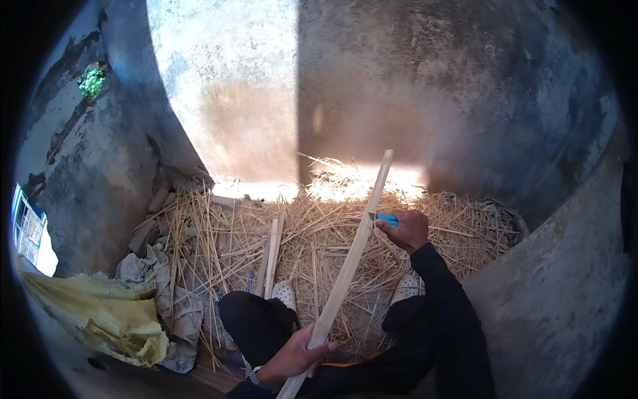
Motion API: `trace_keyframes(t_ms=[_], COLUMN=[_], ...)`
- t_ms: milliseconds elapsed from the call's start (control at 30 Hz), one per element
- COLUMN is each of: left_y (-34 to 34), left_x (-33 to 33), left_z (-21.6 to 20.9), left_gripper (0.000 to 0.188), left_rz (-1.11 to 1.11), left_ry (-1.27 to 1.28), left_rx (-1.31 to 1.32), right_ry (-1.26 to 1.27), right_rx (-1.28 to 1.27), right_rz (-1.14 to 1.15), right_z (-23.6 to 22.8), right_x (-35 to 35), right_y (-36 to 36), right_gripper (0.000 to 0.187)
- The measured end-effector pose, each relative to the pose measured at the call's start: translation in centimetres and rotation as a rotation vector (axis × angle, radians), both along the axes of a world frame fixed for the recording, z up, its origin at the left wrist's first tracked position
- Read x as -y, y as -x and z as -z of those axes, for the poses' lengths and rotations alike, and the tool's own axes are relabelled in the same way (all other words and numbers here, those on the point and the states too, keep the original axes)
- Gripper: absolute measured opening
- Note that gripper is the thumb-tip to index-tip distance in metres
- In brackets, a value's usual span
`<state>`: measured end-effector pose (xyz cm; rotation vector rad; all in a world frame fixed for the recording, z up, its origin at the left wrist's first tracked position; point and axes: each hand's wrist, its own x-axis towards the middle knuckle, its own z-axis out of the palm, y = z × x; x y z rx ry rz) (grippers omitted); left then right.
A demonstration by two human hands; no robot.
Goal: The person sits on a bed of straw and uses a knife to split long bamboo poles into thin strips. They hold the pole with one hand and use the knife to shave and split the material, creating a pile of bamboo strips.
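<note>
A long pale wooden strip (pixel 345 276) slants from my lap up toward the wall, its far end raised over the straw. My left hand (pixel 296 356) is closed around its lower part, near my left knee. In my right hand (pixel 407 231) I grip a small knife (pixel 387 219) with a blue handle. The short dark blade meets the right edge of the strip, well up its length. My fingers hide part of the handle.
Loose straw (pixel 332 246) covers the floor up to the concrete wall (pixel 399 86). Two more wooden pieces (pixel 272 256) stand by my left shoe (pixel 285 294). A torn yellow sack (pixel 100 316) and grey cloth (pixel 179 326) lie at the left. A low concrete slab (pixel 551 299) rises at the right.
</note>
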<state>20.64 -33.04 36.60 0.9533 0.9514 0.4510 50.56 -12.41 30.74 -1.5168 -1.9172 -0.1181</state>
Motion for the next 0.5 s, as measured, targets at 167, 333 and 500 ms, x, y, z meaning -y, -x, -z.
trace_keyframes(t_ms=[167,333,500], left_y=[0.9,0.3,0.1], left_x=[2.4,3.3,3.6], left_z=[-1.0,-2.6,-2.5], left_gripper=[0.027,0.033,0.038], left_rz=[0.033,-0.008,-0.026], left_ry=[0.118,0.083,0.072], left_rx=[0.047,-0.01,0.011], right_ry=[0.055,0.048,0.087], right_rx=[-0.001,0.009,0.069], right_rz=[0.157,0.235,0.328], right_z=[0.4,-0.4,1.7], right_x=[-3.5,-5.0,-6.1], right_y=[-4.3,-6.4,-8.3], right_gripper=[0.07,0.072,0.073])
